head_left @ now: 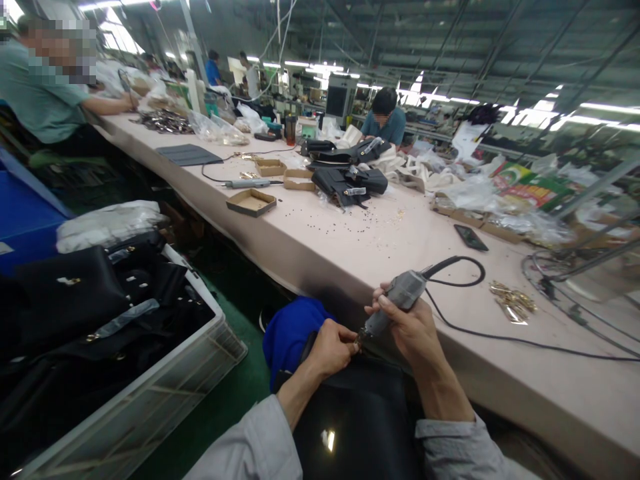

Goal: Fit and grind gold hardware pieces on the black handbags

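Observation:
My right hand [407,320] is wrapped round a grey corded electric screwdriver [406,291], its tip angled down and to the left. That tip meets the edge of a black leather bag [355,407] on my lap. At the same spot the fingers of my left hand [333,347] are pinched together; what lies between them is too small to make out. A shiny gold-coloured fitting [329,440] sits on the bag's near face. From the screwdriver a black cable [480,337] loops over the pale table [330,253].
Left of me stands a grey crate [200,360] full of black bags [75,287]. On the table lie gold hardware pieces [513,301], a phone [470,237], a small cardboard tray [251,202], more black bags [350,183] and scattered tiny parts. Other people work along the table.

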`<action>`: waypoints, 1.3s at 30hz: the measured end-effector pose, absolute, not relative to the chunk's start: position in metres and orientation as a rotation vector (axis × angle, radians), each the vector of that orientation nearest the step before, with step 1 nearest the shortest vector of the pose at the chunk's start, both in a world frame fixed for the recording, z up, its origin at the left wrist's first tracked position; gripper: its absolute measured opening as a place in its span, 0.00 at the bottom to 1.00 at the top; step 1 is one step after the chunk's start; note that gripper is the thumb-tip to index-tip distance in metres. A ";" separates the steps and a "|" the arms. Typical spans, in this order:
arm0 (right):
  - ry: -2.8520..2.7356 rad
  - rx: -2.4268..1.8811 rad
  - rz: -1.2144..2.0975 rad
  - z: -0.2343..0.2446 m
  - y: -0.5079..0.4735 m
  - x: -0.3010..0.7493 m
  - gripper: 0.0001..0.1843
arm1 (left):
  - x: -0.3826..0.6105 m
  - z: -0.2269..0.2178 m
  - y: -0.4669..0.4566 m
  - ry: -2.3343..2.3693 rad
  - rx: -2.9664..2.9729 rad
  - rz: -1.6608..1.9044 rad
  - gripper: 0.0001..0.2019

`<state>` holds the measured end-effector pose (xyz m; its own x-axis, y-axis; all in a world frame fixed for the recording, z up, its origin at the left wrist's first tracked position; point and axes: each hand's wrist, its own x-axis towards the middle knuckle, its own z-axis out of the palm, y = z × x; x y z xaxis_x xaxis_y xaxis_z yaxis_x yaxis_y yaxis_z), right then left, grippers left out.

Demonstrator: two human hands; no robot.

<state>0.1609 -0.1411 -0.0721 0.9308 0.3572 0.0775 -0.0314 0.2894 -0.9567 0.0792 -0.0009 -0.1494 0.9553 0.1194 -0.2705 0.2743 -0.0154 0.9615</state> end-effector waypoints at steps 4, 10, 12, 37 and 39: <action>-0.301 -1.348 0.230 -0.078 -0.137 0.164 0.26 | 0.079 -0.153 0.000 0.288 1.645 -0.118 0.12; -0.322 -1.430 0.167 -0.079 -0.134 0.161 0.23 | 0.078 -0.152 -0.001 0.285 1.637 -0.105 0.12; -0.319 -1.436 0.147 -0.079 -0.135 0.159 0.24 | 0.078 -0.152 -0.001 0.275 1.629 -0.100 0.11; -0.216 -1.551 -0.032 -0.089 -0.135 0.155 0.27 | 0.077 -0.154 -0.005 0.185 1.814 -0.024 0.15; -0.183 -1.531 -0.067 -0.091 -0.138 0.151 0.29 | 0.077 -0.154 -0.004 0.176 1.788 -0.026 0.15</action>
